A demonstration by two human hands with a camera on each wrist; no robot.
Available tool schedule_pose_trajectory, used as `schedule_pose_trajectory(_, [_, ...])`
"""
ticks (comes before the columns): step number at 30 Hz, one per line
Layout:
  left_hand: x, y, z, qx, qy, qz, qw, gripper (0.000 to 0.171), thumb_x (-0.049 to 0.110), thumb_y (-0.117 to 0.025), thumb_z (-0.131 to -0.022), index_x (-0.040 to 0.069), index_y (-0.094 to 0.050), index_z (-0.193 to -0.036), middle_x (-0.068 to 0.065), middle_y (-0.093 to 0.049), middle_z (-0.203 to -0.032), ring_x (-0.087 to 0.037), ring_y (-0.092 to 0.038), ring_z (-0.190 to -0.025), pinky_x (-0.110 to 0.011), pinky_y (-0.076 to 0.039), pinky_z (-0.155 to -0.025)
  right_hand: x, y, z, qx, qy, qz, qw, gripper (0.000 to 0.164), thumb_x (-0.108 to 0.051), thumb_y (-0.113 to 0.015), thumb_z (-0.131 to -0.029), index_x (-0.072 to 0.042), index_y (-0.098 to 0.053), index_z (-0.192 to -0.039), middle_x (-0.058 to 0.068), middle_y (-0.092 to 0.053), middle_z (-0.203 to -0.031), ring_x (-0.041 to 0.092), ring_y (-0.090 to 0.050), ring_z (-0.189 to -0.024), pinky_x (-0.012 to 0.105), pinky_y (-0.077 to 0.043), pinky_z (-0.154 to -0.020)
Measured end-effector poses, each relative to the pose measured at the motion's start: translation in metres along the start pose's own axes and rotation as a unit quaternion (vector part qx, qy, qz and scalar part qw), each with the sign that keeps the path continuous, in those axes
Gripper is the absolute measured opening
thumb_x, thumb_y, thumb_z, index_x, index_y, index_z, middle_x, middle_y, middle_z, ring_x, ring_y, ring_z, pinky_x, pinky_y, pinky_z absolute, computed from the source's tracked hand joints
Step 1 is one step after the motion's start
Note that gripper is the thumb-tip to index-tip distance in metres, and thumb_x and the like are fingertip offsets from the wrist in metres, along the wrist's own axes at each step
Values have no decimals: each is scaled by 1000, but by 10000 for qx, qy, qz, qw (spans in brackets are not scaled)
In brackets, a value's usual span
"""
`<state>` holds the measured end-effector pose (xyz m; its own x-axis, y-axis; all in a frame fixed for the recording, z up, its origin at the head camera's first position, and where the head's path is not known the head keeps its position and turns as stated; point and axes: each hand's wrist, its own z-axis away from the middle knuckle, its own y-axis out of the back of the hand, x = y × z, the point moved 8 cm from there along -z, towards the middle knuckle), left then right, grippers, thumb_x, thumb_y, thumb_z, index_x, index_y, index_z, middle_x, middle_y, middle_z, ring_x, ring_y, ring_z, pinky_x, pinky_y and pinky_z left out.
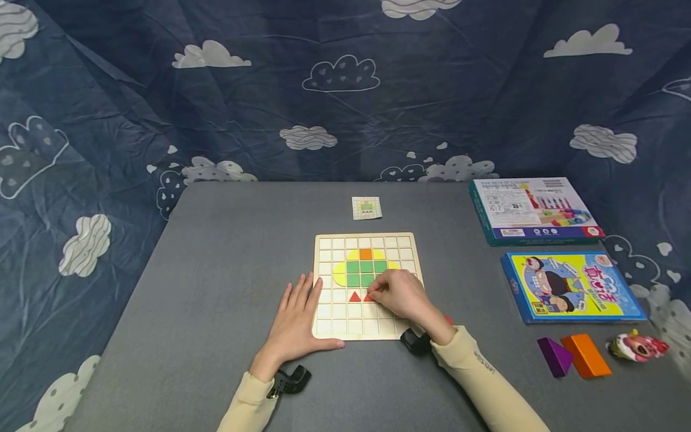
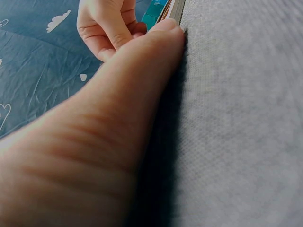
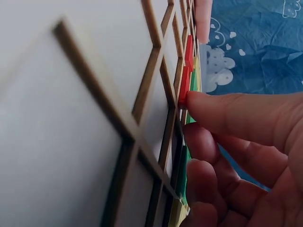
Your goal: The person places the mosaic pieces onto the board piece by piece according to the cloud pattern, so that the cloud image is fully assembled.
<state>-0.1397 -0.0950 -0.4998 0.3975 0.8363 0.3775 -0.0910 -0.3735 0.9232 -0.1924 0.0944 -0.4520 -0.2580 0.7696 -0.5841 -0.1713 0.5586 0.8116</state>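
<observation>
A wooden grid board [image 1: 353, 330] lies on the table with colored pieces set in its cells. Green squares [image 1: 360, 273] fill the middle, an orange square [image 1: 365, 254] sits above them, and yellow rounded pieces [image 1: 339, 274] flank them. Lower down is a red triangle [image 1: 354, 297]. Beside it, my right hand [image 1: 402, 295] pinches a second red triangle [image 3: 183, 87] at its cell; the thumb touches its end in the right wrist view. My left hand [image 1: 297, 318] rests spread along the board's left edge, thumb at the front edge.
A small pattern card [image 1: 366, 208] lies behind the board. To the right are two boxes [image 1: 537, 210], [image 1: 572, 288] stacked front to back, a purple block [image 1: 555, 357], an orange block [image 1: 586, 356] and a colorful figurine [image 1: 638, 347]. Something red [image 1: 448, 320] shows partly behind the right wrist.
</observation>
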Motion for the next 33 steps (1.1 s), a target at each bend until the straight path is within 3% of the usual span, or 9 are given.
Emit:
schedule_pose_trajectory(7, [-2, -1, 1, -5, 21, -26, 10000, 125, 83, -56, -65, 7, -12, -153, -14, -7, -157, -24, 3, -143, -41, 3, -114, -1, 0, 7, -322, 315, -178, 9988, 8, -12, -75, -79, -15, -77, -87, -13, -57, -69, 8, -48, -64, 28, -41, -59])
schedule_pose_trajectory(12, [-2, -1, 1, 16, 9, -63, 10000, 125, 84, -56, -65, 7, -12, -153, -14, -7, -157, -24, 2, -143, -41, 3, -114, 1, 13, 18, -290, 597, -338, 9972, 9, -14, -73, -83, -13, -77, -92, -12, -53, -70, 9, -45, -61, 26, -38, -54])
schedule_pose_trajectory(24, [-3, 0, 1, 39, -45, -66, 10000, 125, 82, -57, -65, 6, -12, -153, -15, -8, -157, -25, 1, -143, -41, 2, -114, 43, 52, 46, 35, -7, -477, 9989, 6, -14, -75, -83, -11, -74, -86, -5, -50, -69, 13, -42, -58, 25, -31, -48])
schedule_pose_trajectory(33, [-2, -1, 0, 53, -88, -68, 9999, 124, 84, -56, -65, 7, -11, -153, -14, -8, -157, -24, 1, -143, -40, 4, -114, 76, 69, 64, -185, -271, -468, 9984, 13, -23, -80, -78, -14, -71, -82, -3, -54, -75, 13, -44, -59, 25, -34, -49])
